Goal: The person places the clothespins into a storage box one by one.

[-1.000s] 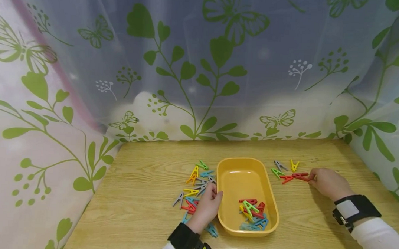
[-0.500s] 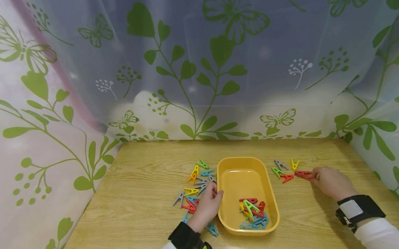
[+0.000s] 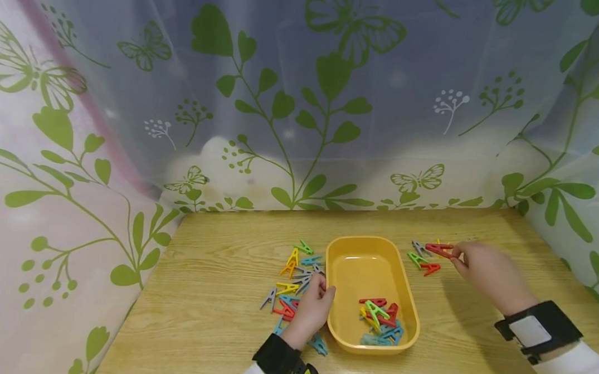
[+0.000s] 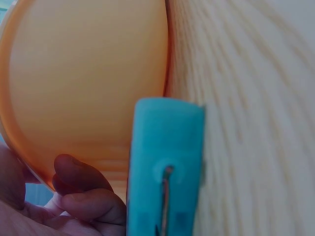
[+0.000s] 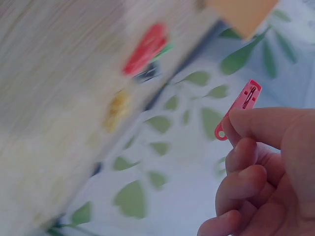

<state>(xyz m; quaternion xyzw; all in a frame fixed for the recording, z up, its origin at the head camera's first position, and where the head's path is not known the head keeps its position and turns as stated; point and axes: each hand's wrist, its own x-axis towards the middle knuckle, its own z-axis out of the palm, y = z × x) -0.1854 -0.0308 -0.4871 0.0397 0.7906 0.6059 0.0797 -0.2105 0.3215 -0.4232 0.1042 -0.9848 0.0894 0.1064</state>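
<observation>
Your right hand (image 3: 481, 270) has lifted the red plastic clothespin (image 3: 439, 249) it pinches off the wooden table (image 3: 214, 295), while your left hand (image 3: 310, 310) grips the yellow oval tray's (image 3: 371, 268) rim.

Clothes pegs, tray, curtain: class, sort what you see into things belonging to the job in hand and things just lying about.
In the job:
red peg, pinched by right hand
yellow tray, steadied by left hand
loose pegs

Lying about:
leaf-print curtain
wooden table

Leaf-and-butterfly curtain (image 3: 303, 98) behind and beside the wooden table (image 3: 213, 317).
</observation>
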